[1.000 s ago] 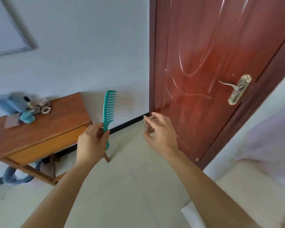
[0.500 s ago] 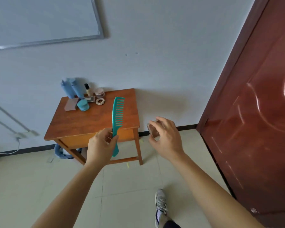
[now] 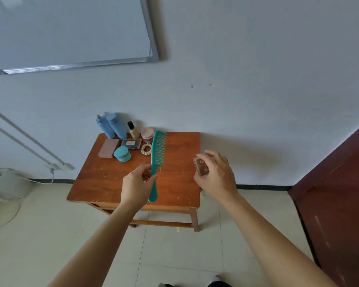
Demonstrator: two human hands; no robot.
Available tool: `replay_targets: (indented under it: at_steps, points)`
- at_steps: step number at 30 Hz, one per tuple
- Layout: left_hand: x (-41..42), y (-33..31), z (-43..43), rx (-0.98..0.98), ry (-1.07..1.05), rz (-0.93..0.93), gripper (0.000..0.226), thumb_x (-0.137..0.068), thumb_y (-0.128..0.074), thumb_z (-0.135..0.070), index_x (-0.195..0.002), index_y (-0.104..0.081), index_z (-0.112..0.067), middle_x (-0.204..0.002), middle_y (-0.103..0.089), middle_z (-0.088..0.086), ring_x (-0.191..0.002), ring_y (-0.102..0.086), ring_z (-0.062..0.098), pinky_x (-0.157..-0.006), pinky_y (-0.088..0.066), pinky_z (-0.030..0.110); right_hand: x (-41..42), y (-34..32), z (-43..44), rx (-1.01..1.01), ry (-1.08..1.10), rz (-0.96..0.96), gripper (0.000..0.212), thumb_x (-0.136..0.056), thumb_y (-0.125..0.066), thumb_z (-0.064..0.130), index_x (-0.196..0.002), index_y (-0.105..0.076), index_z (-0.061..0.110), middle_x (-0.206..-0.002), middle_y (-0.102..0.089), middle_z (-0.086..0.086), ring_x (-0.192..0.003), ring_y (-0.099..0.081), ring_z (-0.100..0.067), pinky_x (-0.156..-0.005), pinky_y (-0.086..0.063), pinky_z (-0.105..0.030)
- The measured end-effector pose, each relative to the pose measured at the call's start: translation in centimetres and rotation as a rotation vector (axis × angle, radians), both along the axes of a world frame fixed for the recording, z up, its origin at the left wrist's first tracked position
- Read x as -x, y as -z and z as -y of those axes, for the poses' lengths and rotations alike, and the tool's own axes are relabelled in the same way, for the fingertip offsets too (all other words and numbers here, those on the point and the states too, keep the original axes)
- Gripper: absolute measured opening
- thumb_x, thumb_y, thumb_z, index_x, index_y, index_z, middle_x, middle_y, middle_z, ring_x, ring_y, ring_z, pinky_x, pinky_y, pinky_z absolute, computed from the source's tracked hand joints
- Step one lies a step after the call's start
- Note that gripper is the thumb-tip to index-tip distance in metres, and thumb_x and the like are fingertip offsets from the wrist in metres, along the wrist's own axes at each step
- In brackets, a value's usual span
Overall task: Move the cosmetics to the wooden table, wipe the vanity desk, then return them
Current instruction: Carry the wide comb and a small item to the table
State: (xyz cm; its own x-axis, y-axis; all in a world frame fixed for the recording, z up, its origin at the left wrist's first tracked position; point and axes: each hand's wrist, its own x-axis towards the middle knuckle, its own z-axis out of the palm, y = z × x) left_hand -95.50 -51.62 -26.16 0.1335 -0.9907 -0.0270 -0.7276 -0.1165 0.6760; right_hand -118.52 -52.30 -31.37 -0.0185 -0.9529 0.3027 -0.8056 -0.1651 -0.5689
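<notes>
Left hand (image 3: 137,183) gripped the handle of a teal wide-toothed plastic comb (image 3: 158,154), fingers curled round it; the comb was held upright over the middle of the small orange-brown wooden table (image 3: 104,179), teeth facing right

Right hand (image 3: 218,177) pinched a small brown glossy rectangular case (image 3: 201,167) between thumb and fingers, above the table's right edge

On the table's far-left corner, against the wall: two tall blue plastic bottles (image 3: 112,126), a small beige bottle with a black cap (image 3: 133,130), a round pink jar (image 3: 147,134). Just nearer on the table: a flat brown rectangular palette (image 3: 109,148), a dark flat compact with a pale centre (image 3: 131,143), a round teal jar (image 3: 122,154), a pale ring-shaped hair tie (image 3: 146,149)

The table's near half showed bare wood with scratches
</notes>
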Motion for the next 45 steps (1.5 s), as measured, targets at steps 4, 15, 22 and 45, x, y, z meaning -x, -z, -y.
replay_targets:
  at_steps: [4,15,22,45]
  points:
    - [-1.6,2.2,5.1,-0.082,-0.011,0.012,0.036,-0.091,-0.066,-0.022,-0.126,-0.059,-0.018,-0.108,-0.065,-0.003,-0.092,-0.06,0.011,-0.073,-0.055,0.025,-1.6,1.5,5.0,-0.041,-0.025,-0.006,0.055,-0.076,-0.074,0.029,-0.129,-0.06,0.023,-0.134,-0.054,0.002,-0.118,-0.051,-0.023,-0.084,-0.056,-0.039]
    - [-5.1,9.9,21.6,-0.314,0.129,-0.078,0.046,-0.092,-0.063,-0.014,-0.134,-0.047,-0.022,-0.11,-0.064,-0.002,-0.096,-0.063,0.012,-0.079,-0.057,0.029,-6.7,5.1,20.2,-0.173,0.135,-0.016,0.04,-0.075,-0.073,0.029,-0.113,-0.06,0.026,-0.131,-0.054,0.001,-0.115,-0.052,-0.024,-0.082,-0.054,-0.035]
    - [-6.4,16.5,26.8,-0.489,0.234,-0.043,0.044,-0.094,-0.058,-0.009,-0.134,-0.044,-0.021,-0.095,-0.053,-0.011,-0.083,-0.057,0.006,-0.062,-0.049,0.013,-9.8,10.3,26.8,-0.358,0.167,-0.051,0.032,-0.079,-0.073,0.027,-0.109,-0.061,0.022,-0.129,-0.052,-0.001,-0.117,-0.052,-0.022,-0.084,-0.041,-0.023]
    - [-5.7,13.2,28.3,-0.179,0.243,0.272,0.046,-0.097,-0.046,-0.05,-0.136,-0.043,-0.026,-0.139,-0.049,-0.003,-0.118,-0.054,0.017,-0.083,-0.058,0.034,-8.4,7.5,28.1,-0.343,0.207,-0.148,0.04,-0.1,-0.049,0.04,-0.135,-0.055,0.02,-0.152,-0.039,-0.005,-0.141,-0.035,-0.023,-0.107,-0.041,-0.038]
